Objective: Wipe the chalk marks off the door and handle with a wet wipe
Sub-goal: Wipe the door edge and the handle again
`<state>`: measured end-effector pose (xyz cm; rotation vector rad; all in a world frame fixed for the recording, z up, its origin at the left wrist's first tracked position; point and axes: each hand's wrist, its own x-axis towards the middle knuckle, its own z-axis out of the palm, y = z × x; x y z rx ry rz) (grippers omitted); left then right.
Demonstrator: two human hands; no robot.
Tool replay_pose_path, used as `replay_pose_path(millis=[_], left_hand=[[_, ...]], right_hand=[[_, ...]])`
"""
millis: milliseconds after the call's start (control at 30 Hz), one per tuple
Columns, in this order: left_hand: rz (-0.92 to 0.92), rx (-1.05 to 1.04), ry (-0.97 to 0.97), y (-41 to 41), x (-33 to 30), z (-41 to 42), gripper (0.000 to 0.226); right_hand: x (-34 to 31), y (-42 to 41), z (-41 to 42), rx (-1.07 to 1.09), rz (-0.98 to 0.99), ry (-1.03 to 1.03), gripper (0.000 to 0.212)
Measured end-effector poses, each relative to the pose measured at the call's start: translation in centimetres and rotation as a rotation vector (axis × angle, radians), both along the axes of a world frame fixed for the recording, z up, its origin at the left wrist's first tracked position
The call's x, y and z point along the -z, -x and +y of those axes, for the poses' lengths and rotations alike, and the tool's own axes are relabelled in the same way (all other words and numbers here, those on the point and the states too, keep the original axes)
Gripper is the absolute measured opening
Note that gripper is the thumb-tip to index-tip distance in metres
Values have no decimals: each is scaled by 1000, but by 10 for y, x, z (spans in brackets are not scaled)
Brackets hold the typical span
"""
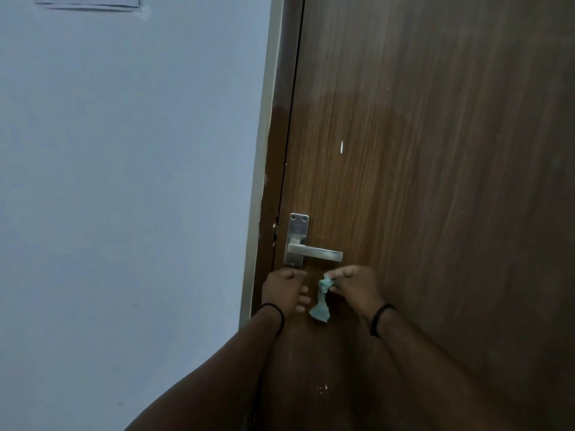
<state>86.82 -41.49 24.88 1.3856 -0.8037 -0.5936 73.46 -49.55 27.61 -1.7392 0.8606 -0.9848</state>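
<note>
Crumpled pale-green wet wipe (322, 301) hangs below the steel handle (314, 254) on the brown wooden door (435, 181)

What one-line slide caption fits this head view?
Right hand pinches a crumpled wet wipe just below the metal handle of a wooden door; a white mark remains above.

I see open door (435, 181) face above and right of the lever handle (314, 254); the door frame (273, 188) bounds the left.
</note>
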Motion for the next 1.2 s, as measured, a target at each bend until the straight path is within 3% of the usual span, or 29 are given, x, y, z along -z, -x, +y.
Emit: replay_pose_path(millis=[167,267,333,400,467,533,667,833,933,1000,1100,1200], left_hand=[[179,47,62,2,4,0,20],[243,77,-53,-8,4,6,36],[409,186,-104,-12,3,8,46],[568,210,-23,-12,-2,7,39],[588,111,70,-14,-7,2,23],[548,-8,147,-16,-11,-2,12],[426,-97,216,-19,-11,-8,15],[59,-25,221,-23,0,-5,12],[3,-238,257,-30,1,-5,17],[-55,-374,273,-34,1,-6,20],[-162,-419,244,-35,7,-10,21],[-158,-438,204,-34,13,-15,20]], right_hand=[[11,-35,31,-7,-366,-195,18],[9,-54,39,13,-567,-353,17],[10,-65,39,10,-628,-408,18],[14,-70,39,44,-611,-341,18],[22,-69,36,153,-431,-47,15],[30,-65,32,239,-243,255,16],[37,-65,26,155,-145,369,26],[32,-69,20,185,-249,169,8],[28,-75,16,346,-302,142,4],[24,-84,16,375,-441,57,7],[17,-100,20,357,-673,-165,23],[22,-108,18,367,-596,-135,18]])
